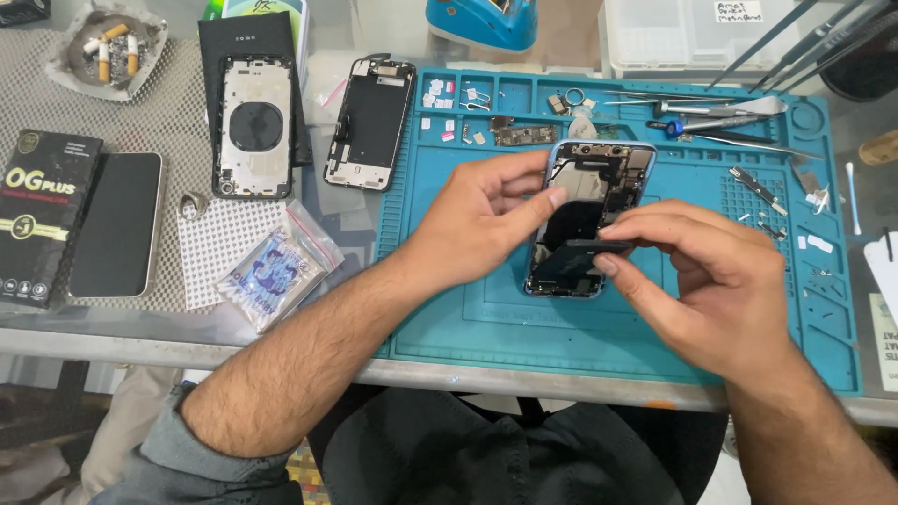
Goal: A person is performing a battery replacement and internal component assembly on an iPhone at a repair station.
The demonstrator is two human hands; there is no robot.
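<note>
An opened phone body (599, 178) with its insides showing is held tilted above the teal repair mat (486, 318). My left hand (472, 220) grips its left edge, fingertips at the upper left side. My right hand (716, 281) pinches a thin black strip-like part (599, 245) lying across the middle of the phone's interior. Small screws and metal parts (524, 136) sit in the mat's top compartments behind the phone.
A removed screen (369, 122) and a bare phone frame (254, 126) lie left of the mat. Farther left are a whole phone (117, 224), a black box (33, 215), a plastic bag (276, 276) and an ashtray (108, 47). Tweezers and tools (720, 117) sit top right.
</note>
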